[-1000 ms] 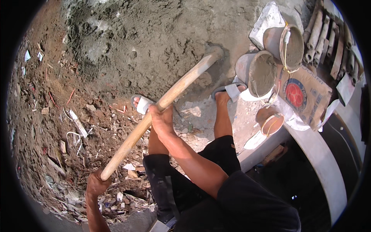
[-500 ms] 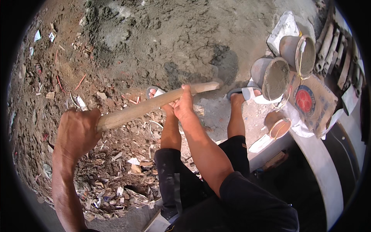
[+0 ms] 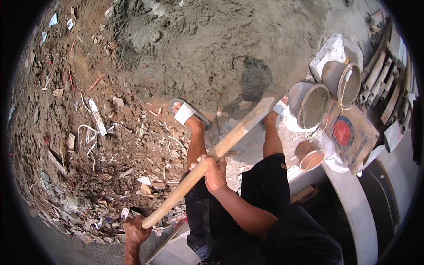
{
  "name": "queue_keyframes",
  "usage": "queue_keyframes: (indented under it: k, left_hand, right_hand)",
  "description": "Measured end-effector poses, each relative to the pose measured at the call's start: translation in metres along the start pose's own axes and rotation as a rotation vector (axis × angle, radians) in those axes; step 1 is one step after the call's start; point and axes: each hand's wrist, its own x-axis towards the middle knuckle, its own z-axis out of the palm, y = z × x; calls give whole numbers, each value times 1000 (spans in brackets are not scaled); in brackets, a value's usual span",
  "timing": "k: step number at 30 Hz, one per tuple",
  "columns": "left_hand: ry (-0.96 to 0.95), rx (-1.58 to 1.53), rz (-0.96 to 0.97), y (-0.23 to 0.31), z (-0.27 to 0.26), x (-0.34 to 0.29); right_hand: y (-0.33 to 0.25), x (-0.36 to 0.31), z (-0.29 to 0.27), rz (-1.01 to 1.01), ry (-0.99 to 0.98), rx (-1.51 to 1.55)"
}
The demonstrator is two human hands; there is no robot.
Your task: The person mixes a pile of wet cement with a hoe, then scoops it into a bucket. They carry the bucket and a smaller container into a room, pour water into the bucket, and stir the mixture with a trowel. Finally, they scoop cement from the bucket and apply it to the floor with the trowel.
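Note:
A long, pale wooden tool handle (image 3: 190, 180) runs slantwise in front of my legs, from lower left to upper right. My left hand (image 3: 136, 230) is wrapped round its near end, low at the left. Farther up, around its middle, my right hand (image 3: 215, 173) is closed on it. The far end reaches the edge of the wet grey mortar (image 3: 203, 48), close to my right foot. A grey tool head seems to be there, but its shape cannot be made out. A dark wet patch (image 3: 257, 77) lies just beyond.
At the right stand two mortar-filled buckets (image 3: 312, 106) (image 3: 346, 81) and a smaller orange-brown pail (image 3: 310, 155). A flattened paper sack (image 3: 353, 137) and stacked pipes (image 3: 380, 79) lie beside them. Rubble and scraps (image 3: 110, 163) cover the left ground. My sandalled feet (image 3: 187, 114) stand at the mortar's edge.
Both hands have drawn back toward my body with the handle. The handle has swung steeper, its near end now lower and its far end farther right.

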Motion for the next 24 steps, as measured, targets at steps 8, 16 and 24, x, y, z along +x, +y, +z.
queue_keyframes:
  k: [8, 16, 24]
  left_hand:
    - [202, -316, -337, 109, 73, 102]
    - [340, -624, 29, 246, 138, 205]
    - [157, -446, -171, 156, 167, 192]
  right_hand:
    - [-62, 205, 53, 13, 2, -660]
    - [-279, 202, 46, -446, -117, -756]
    - [-143, 250, 32, -148, 10, -782]
